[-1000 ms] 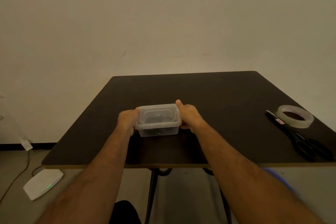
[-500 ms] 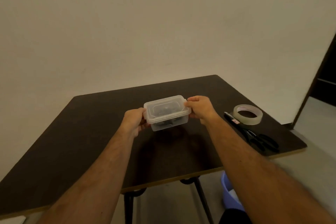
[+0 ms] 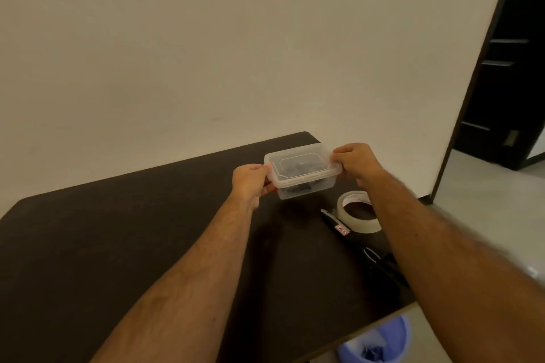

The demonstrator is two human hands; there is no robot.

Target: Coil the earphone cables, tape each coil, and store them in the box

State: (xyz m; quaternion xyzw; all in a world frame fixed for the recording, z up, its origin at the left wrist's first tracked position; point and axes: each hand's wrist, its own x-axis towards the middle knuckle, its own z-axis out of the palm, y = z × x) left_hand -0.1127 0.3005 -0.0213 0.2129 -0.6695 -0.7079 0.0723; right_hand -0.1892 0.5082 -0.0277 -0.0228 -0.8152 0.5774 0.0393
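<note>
The table runs dark under both arms. Above its far corner the lidded box hangs in the air, dark coils dimly visible through the plastic. The left hand grips its left end, the right hand pinches the right rim. Tape and scissors lie just below. Best keep the box level and set it down clear of both, squeezing evenly so the lid stays seated.
</note>
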